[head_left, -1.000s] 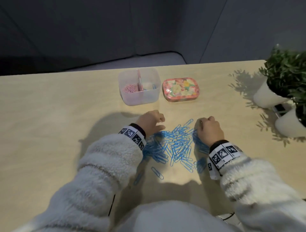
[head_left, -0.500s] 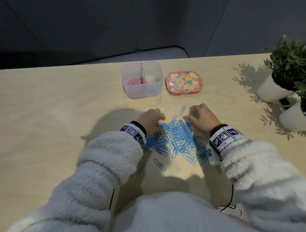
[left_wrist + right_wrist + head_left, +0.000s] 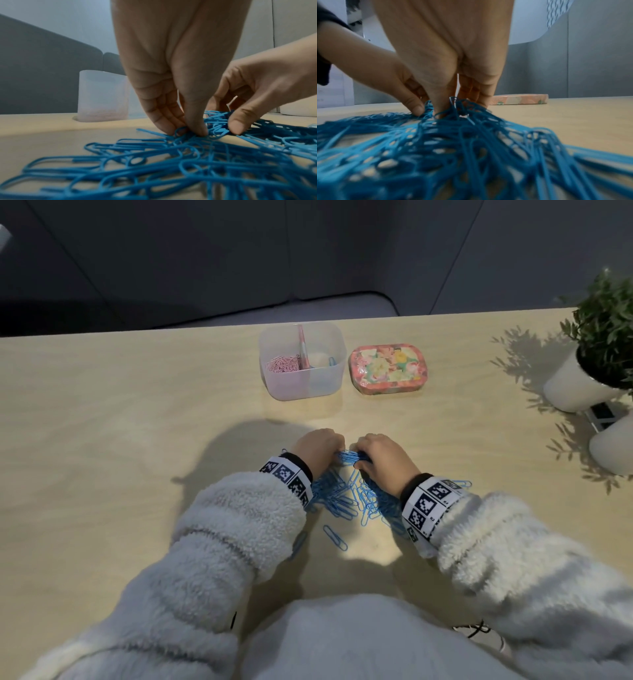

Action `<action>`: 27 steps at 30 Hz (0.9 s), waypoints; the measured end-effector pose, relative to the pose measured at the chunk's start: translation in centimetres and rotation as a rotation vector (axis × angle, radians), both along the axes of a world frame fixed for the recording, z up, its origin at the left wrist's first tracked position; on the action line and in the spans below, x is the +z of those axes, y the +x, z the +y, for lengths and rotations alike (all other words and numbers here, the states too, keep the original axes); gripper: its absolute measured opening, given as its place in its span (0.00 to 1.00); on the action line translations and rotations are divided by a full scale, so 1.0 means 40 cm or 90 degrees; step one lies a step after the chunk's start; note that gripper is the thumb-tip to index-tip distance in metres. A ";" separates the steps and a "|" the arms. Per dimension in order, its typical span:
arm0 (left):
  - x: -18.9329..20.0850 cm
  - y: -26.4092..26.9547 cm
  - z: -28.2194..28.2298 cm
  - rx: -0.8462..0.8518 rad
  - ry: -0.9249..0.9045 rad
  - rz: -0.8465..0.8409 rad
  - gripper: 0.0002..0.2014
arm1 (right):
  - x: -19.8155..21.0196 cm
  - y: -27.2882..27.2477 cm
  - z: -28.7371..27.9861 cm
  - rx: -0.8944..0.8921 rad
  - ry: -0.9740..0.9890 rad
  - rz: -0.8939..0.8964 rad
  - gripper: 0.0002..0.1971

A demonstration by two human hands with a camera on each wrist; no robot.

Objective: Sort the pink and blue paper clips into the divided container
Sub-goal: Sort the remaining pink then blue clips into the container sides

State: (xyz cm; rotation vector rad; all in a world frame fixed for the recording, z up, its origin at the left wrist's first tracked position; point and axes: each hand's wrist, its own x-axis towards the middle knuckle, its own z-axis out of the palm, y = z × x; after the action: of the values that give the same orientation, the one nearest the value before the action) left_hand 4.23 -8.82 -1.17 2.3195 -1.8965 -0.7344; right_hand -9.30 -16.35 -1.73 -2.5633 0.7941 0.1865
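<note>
A pile of blue paper clips (image 3: 346, 496) lies on the wooden table in front of me. My left hand (image 3: 327, 448) and right hand (image 3: 370, 451) meet over its far end, fingers curled down, squeezing a bunch of blue clips (image 3: 349, 457) between them. In the left wrist view my left hand (image 3: 188, 129) pinches clips against the table beside the right hand's thumb (image 3: 237, 125). In the right wrist view my right hand (image 3: 448, 108) digs into the heap. The translucent divided container (image 3: 301, 386) stands beyond, with pink clips (image 3: 282, 365) in its left half and one blue clip (image 3: 331, 361) in the right half.
A floral tin (image 3: 387, 369) sits just right of the container. Two white plant pots (image 3: 579, 386) (image 3: 613, 446) stand at the table's right edge. Stray blue clips (image 3: 335, 537) lie near my sleeves. The table's far edge runs behind the container.
Both hands have swept inward until they meet, gathering the spread clips into a bunch between the fingers. The right hand moved left and forward the most.
</note>
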 end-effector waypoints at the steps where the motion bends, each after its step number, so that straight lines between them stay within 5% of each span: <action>1: 0.000 0.001 0.001 -0.003 0.003 -0.004 0.10 | 0.005 0.002 -0.005 -0.001 0.008 -0.001 0.11; 10: 0.000 0.024 0.024 0.027 -0.002 0.032 0.10 | 0.113 0.051 -0.110 -0.095 0.134 -0.089 0.05; 13: 0.005 0.032 0.030 0.051 -0.034 0.058 0.09 | 0.179 0.116 -0.158 -0.127 0.149 -0.153 0.19; 16: 0.014 0.044 0.034 0.087 -0.071 0.111 0.08 | 0.218 0.204 -0.203 -0.212 0.126 -0.186 0.09; 22: 0.046 0.091 0.018 0.153 -0.156 0.198 0.05 | 0.217 0.340 -0.230 -0.246 0.103 -0.176 0.08; 27: 0.124 0.138 -0.057 0.216 -0.252 0.186 0.09 | 0.214 0.322 -0.231 -0.231 0.086 -0.206 0.11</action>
State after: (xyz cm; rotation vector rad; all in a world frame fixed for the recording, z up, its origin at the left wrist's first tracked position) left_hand 9.77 -11.08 3.79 2.0718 -1.3375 -0.5593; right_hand 3.59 -25.58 6.82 -2.1980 1.0562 -0.2713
